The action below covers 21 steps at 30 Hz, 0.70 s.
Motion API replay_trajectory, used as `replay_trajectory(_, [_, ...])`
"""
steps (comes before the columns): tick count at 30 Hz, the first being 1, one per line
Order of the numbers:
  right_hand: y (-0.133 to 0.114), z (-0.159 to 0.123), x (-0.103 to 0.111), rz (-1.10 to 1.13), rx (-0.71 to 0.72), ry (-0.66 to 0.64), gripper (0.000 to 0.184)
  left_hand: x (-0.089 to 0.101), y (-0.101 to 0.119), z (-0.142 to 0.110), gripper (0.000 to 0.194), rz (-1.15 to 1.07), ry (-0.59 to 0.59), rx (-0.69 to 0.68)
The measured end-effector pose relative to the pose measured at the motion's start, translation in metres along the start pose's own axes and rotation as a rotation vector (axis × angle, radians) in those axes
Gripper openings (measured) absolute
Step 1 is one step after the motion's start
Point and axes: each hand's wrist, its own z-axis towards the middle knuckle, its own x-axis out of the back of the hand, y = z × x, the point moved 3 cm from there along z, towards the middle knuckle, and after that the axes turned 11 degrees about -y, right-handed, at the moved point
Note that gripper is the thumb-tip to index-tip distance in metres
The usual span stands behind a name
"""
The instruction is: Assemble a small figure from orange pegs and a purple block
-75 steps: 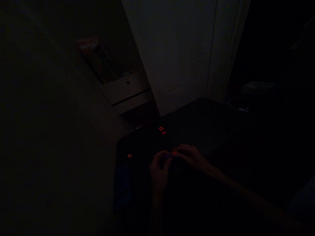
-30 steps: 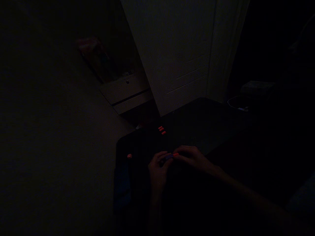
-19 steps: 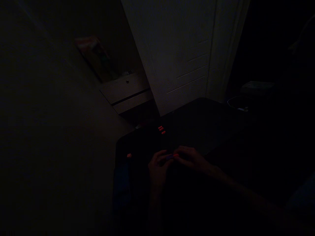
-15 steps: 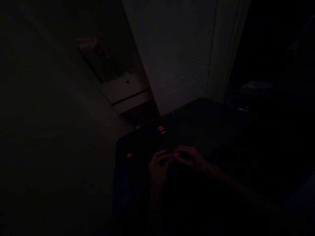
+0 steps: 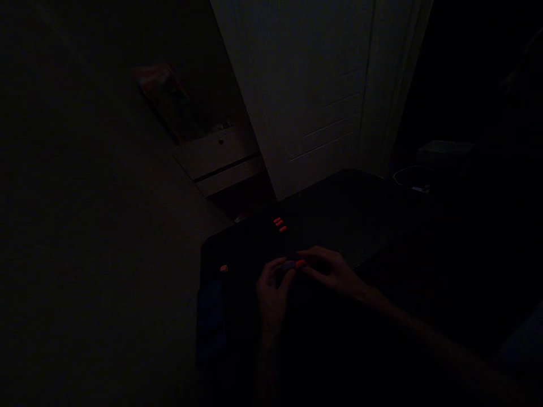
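The purple piece [image 5: 289,264] is gripped by the left hand [image 5: 272,289], inward of the bench's [image 5: 356,203] left edge; the right hand [image 5: 335,269] has been opened around the adjacent red piece [image 5: 300,264], suggesting loosened hold.

The table [image 5: 356,209] runs from the near left to the far right; behind it stands a door [image 5: 305,102], with drawers [image 5: 220,155] to the door's left; over the near part of the table the left hand [image 5: 272,291] and right hand [image 5: 333,272] face each other, a held piece [image 5: 289,265] in the left fingers and an end piece [image 5: 300,264] just right of it, before the right fingertips; beyond the hands, three loose pieces [image 5: 279,224] lie in a row on the table; left of the hands lies a lone piece [image 5: 224,268], a flat item [image 5: 211,316] nearer along the left edge; far right, a cable [image 5: 395,177] lies before a box [image 5: 445,148]
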Motion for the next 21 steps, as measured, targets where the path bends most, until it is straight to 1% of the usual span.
replay_trajectory(2, [-0.0006,0.0011,0.0004,-0.003,0.001,0.007,0.035,-0.0005,-0.0008,0.0006,0.031,0.019,-0.030,-0.002])
replay_trajectory(5, [-0.0022,0.0024,0.0013,-0.025,-0.022,0.006,0.027,-0.0013,-0.0011,0.0011,0.022,0.108,-0.084,0.002])
replay_trajectory(8, [-0.0009,0.0025,0.0023,-0.045,-0.051,-0.001,0.024,-0.0010,-0.0012,0.0011,0.017,0.190,-0.092,0.011])
replay_trajectory(14, [0.0069,0.0022,0.0020,-0.047,-0.059,-0.041,0.027,-0.0011,-0.0019,0.0000,0.016,0.204,-0.107,0.008])
replay_trajectory(17, [0.0069,0.0026,0.0014,-0.029,-0.067,-0.077,0.029,-0.0016,-0.0010,-0.0006,0.016,0.208,-0.115,0.015])
replay_trajectory(21, [0.0050,0.0029,0.0013,-0.016,-0.055,-0.083,0.032,-0.0026,0.0017,-0.0009,0.016,0.185,-0.114,0.026])
